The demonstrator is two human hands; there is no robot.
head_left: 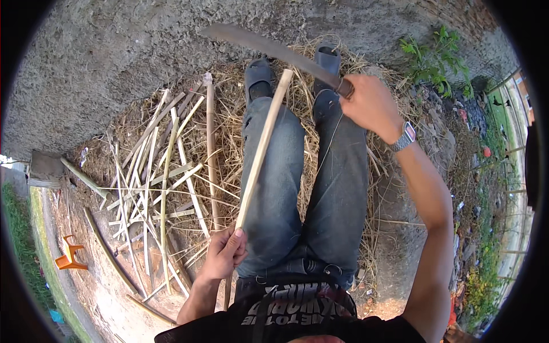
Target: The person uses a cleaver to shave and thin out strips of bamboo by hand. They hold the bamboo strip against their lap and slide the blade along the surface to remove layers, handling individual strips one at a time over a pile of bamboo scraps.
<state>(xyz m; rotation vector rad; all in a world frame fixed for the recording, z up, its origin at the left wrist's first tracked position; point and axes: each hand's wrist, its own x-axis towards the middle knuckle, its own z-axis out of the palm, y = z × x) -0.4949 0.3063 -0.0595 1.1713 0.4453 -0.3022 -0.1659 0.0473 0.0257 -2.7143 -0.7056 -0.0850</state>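
Well, fingers first: left hand [224, 251] has its fingers curled tight round the lower end of a long bamboo strip [260, 154], thumb on top, w/ the strip running up & away over the left thigh so its far tip ends near the feet. Right hand [370, 106] is fisted shut on the handle of a machete [274, 48], blade pointing up-left; its edge meets or crosses the strip's tip, can't tell which. Outward from there: left wrist bent, forearm short & tucked in by the hip; right arm stretched well fwd, elbow a bit bent, watch [405, 137] on the wrist. Person sits w/ legs out in jeans [337, 188], dark sandals [260, 71] on, on a bed of dry straw [229, 114]. Progress, as I judge it: a fair batch looks done, since a pile of thin split strips [154, 188] lies fanned out to the left, some crossing each other, plus a few thicker poles near it. Strip in hand looks only at the start of its trimming, blade at the far end, whole length left. An orange plastic thing [70, 253] sits well apart at lower left; green weeds [432, 57] at upper right.
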